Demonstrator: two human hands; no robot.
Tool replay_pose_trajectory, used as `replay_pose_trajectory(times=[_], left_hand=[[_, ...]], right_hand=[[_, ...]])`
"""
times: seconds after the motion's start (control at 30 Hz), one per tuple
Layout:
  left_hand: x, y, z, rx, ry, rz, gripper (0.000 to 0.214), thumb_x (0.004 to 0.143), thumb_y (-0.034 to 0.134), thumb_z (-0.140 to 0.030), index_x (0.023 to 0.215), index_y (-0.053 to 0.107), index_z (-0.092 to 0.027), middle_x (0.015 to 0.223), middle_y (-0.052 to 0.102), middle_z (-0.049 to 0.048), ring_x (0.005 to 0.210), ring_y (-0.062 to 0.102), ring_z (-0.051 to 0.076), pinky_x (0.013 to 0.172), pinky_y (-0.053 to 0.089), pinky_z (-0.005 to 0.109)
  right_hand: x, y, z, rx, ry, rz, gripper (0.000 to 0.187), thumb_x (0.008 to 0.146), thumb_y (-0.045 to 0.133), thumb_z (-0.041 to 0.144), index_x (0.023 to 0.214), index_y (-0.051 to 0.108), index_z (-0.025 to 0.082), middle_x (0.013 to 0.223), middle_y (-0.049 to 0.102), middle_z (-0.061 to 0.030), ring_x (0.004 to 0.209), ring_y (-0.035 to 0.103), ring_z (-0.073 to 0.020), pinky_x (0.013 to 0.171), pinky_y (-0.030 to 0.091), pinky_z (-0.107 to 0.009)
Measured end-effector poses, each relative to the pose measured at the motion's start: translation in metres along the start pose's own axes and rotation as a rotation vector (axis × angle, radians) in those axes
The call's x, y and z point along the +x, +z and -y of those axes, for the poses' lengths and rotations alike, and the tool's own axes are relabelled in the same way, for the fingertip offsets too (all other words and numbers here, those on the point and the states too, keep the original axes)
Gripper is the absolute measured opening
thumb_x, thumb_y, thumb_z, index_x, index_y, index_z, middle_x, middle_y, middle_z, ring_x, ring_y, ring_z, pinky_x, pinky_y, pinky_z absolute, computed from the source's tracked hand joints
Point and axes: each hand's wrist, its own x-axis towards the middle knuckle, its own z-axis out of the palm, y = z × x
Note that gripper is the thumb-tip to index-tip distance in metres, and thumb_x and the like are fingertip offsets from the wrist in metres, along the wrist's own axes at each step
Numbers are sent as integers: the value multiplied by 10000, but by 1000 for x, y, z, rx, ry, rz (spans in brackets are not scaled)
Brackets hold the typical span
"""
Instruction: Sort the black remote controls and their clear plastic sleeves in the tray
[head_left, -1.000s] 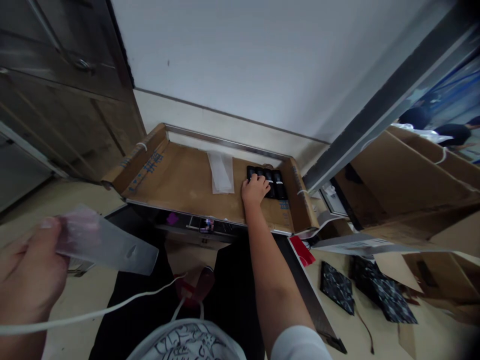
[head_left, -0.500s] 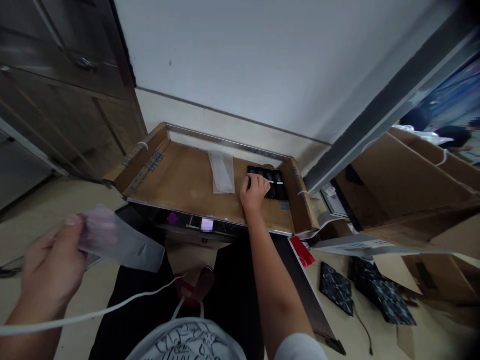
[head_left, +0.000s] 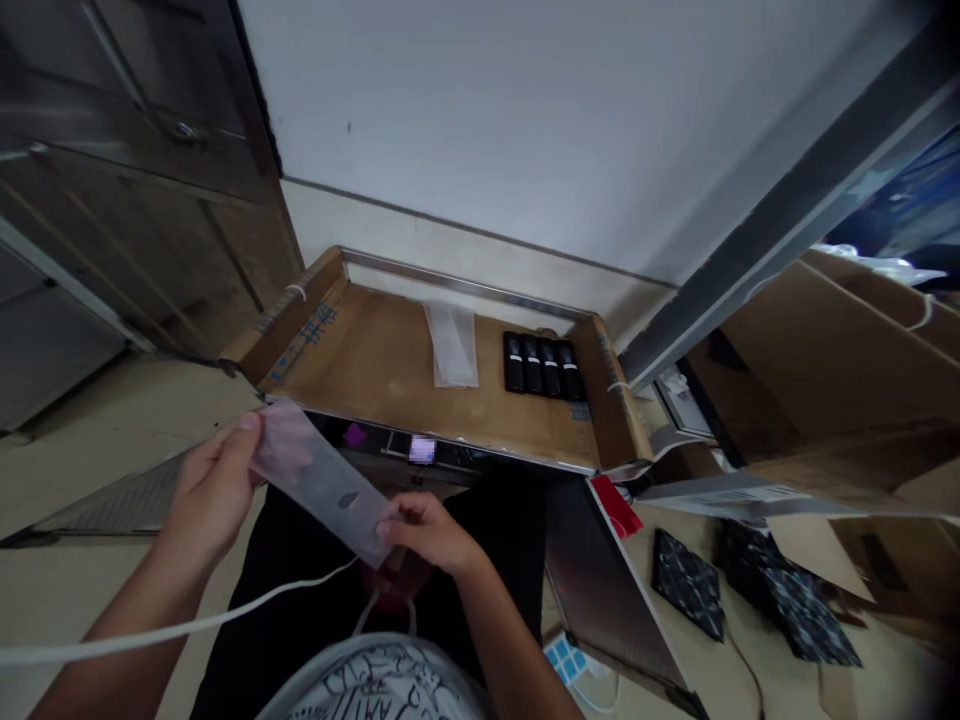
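A clear plastic bag (head_left: 326, 485) is stretched between both hands above my lap. My left hand (head_left: 221, 485) pinches its upper left end, thumb on top, fingers partly visible through the film. At its lower right end, my right hand (head_left: 424, 530) grips the edge between thumb and fingers. Beyond them, on a cardboard-lined tray (head_left: 375, 350), lies a small stack of similar clear bags (head_left: 453, 345). To its right, several black cylindrical items (head_left: 541, 368) with white bands lie side by side in a row.
A white wall panel (head_left: 480, 130) rises behind the tray. Large cardboard boxes (head_left: 862, 370) stand on the right, with black patterned pieces (head_left: 686, 580) on the floor below. A white cable (head_left: 225, 615) crosses my lap. A metal door (head_left: 135, 200) is at the far left.
My right hand has left the black items on the tray and come back to take the bag's lower end. My left hand has brought the bag to the right, nearer the middle.
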Motion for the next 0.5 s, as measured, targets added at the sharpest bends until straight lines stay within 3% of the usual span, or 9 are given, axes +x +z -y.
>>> replay_pose_trajectory(times=[0.13, 0.27, 0.4, 0.5], left_hand=[[7, -7, 14, -74, -12, 38, 453, 704, 793, -517, 940, 715, -138, 811, 760, 45, 709, 671, 191, 587, 531, 255], [13, -16, 28, 8, 20, 122, 437, 694, 784, -537, 894, 757, -149, 829, 761, 72, 688, 653, 185, 567, 509, 254], [20, -20, 35, 277, 114, 38, 392, 655, 815, -525, 836, 794, -178, 713, 736, 30, 627, 616, 158, 566, 464, 225], [21, -18, 33, 341, 160, -21, 391, 700, 760, -557, 845, 799, -195, 636, 700, 3, 583, 590, 157, 536, 446, 228]], right_hand=[[-5, -12, -9, 57, -25, -169, 528, 668, 821, 665, 795, 629, 190, 687, 613, 35, 593, 574, -126, 603, 508, -275], [-9, -24, -7, -1, -69, -224, 471, 725, 801, 625, 798, 613, 200, 683, 613, 24, 600, 573, -136, 600, 482, -273], [-12, -32, -3, -27, -128, -250, 428, 757, 794, 586, 774, 605, 202, 670, 591, 24, 603, 553, -137, 586, 460, -265], [-14, -32, -1, 8, -128, -276, 418, 770, 793, 566, 779, 608, 192, 674, 581, 29, 591, 530, -120, 575, 447, -247]])
